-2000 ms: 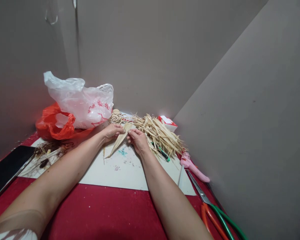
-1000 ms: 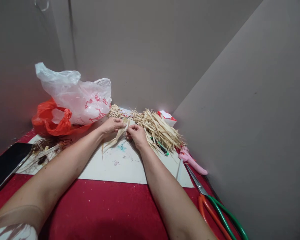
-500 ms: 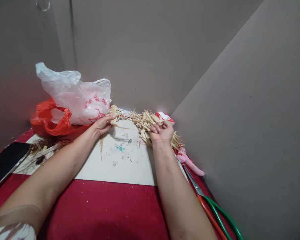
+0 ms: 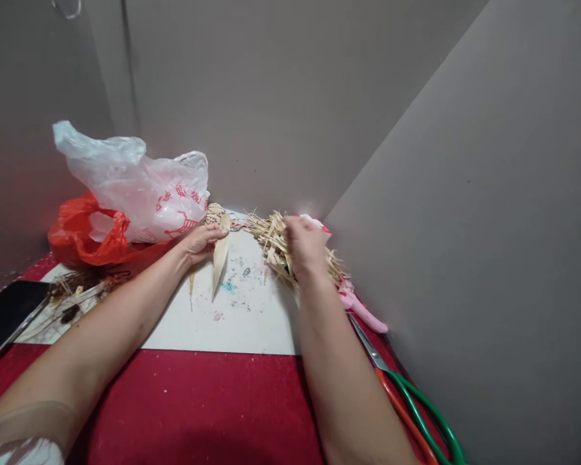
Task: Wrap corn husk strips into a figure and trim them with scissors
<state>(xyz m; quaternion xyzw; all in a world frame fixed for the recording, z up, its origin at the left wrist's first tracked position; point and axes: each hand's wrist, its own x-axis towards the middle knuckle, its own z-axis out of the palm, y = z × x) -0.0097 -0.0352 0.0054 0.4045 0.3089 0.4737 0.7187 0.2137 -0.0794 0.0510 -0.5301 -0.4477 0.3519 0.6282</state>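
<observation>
My left hand pinches a pale dried leaf strip, which hangs down over a white board. Another narrow dry strip dangles below that hand. On the right, my right hand is over a heap of straw-coloured dried strips. Its fingers are curled and slightly blurred, and whatever they hold is hidden. A small bunch of similar pale strips lies just beyond my left hand.
White and red plastic bags stand back left. Dark stringy scraps and a phone-like black slab lie left. A pink-handled tool and large scissors lie right. Grey walls enclose the red table.
The leaf strip in my left hand has swung from pointing right to hanging downward. My right hand has turned and risen slightly over the heap. The view has shifted a little.
</observation>
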